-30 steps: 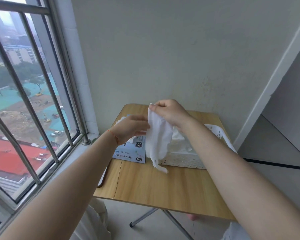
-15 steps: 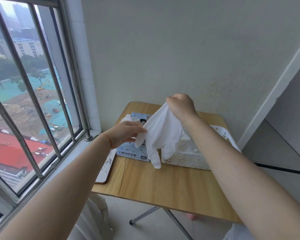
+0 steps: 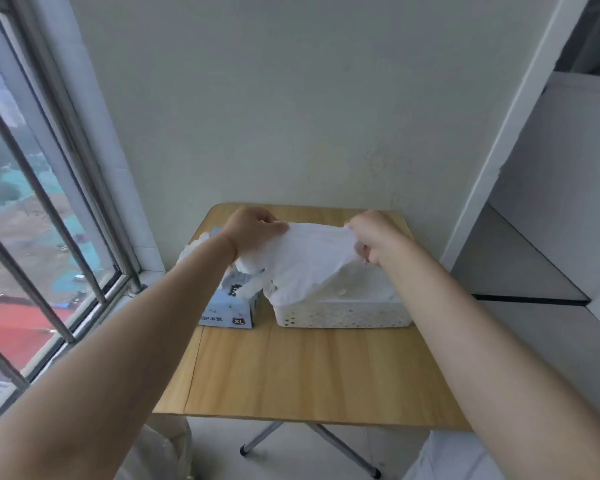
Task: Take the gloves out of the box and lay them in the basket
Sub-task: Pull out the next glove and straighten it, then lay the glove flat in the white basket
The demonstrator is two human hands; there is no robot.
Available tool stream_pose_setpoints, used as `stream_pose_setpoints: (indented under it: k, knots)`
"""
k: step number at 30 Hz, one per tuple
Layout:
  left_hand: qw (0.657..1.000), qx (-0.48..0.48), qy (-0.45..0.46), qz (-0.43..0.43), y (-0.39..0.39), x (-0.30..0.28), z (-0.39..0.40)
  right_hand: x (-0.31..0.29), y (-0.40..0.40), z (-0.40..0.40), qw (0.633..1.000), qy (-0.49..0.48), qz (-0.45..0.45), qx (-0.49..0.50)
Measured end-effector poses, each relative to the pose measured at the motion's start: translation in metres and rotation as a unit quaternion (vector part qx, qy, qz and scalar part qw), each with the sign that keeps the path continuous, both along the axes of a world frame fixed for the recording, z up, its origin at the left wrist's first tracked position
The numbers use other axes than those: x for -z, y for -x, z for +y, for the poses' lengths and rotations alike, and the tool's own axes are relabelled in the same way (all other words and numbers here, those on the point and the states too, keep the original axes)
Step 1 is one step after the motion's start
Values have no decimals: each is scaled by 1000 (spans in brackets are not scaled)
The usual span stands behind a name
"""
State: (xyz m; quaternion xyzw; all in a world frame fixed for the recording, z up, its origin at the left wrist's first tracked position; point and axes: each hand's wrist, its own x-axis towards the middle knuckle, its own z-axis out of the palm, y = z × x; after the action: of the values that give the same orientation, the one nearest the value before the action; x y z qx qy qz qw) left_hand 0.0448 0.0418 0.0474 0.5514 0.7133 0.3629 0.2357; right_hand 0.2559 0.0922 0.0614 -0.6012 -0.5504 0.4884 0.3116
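Observation:
A white glove [image 3: 309,261] is stretched flat between my two hands above the white perforated basket [image 3: 343,315]. My left hand [image 3: 253,230] pinches its left edge and my right hand [image 3: 371,233] pinches its right edge. The glove's fingers hang down toward the gap between basket and box. More white gloves lie piled inside the basket [image 3: 361,289]. The light blue glove box [image 3: 227,311], marked XL, stands just left of the basket, with white gloves [image 3: 193,247] sticking out of its top behind my left forearm.
The small wooden folding table [image 3: 291,375] stands against the wall, with a barred window [image 3: 49,220] at the left. A doorway and white frame [image 3: 499,150] are at the right. White fabric [image 3: 163,448] shows below the table's front left corner.
The glove hung from my right hand; my left hand has taken its other edge. Both hands have spread it wide and moved it over the basket. The view has shifted right.

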Motion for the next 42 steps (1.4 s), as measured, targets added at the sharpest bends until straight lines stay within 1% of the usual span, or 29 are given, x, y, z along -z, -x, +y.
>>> stream_pose_setpoints:
  k: [1,3,6,7,9,10,11,13,16,19,23,26,27,29,31,32,34,36,39,40,41,42]
  knots:
    - [999,11,-1,35,-14,-4,9,5,-15,6,1000,1,-8,9]
    - [994,20,-10,103,-32,-7,23,14,-36,13,998,-8,-53,33]
    - [977,18,-46,210,-61,1,34,35,-61,23,987,-59,-139,61]
    - [970,29,-68,232,-70,7,33,42,-65,25,983,-71,-162,57]
    - [958,96,-103,249,-88,19,28,53,-68,25,976,-86,-199,30]
    - [949,144,-95,265,-95,24,26,56,-68,25,972,-98,-213,17]
    - [937,186,-67,290,-101,30,23,60,-66,24,968,-113,-224,8]
    - [911,226,-10,345,-106,38,17,61,-62,21,953,-158,-257,-9]
    - [890,232,62,387,-101,48,13,65,-61,17,915,-212,-341,-29]
    - [873,241,101,412,-91,58,14,68,-63,12,863,-251,-435,-58]
    - [856,262,135,425,-87,66,16,65,-62,7,820,-282,-491,-82]
    - [848,269,145,433,-89,68,18,61,-60,4,782,-330,-525,-68]
    - [849,270,145,431,-88,68,18,59,-58,4,774,-350,-524,-62]
    - [854,270,140,423,-87,66,18,58,-51,7,775,-375,-506,-52]
    - [862,267,125,412,-87,65,16,56,-42,12,798,-358,-482,-48]
    - [868,263,114,406,-86,64,15,55,-38,16,811,-337,-475,-50]
    - [880,251,91,394,-85,64,14,55,-32,23,835,-264,-478,-64]
    - [888,237,75,386,-83,63,13,54,-32,27,845,-212,-486,-66]
    - [888,232,77,389,-78,61,11,48,-39,30,857,-175,-482,-50]
    - [887,233,85,389,-76,60,11,44,-44,29,855,-169,-488,-43]
    - [887,234,92,388,-74,61,12,40,-48,29,844,-168,-508,-37]
    - [886,235,100,387,-72,61,13,36,-52,28,826,-172,-536,-33]
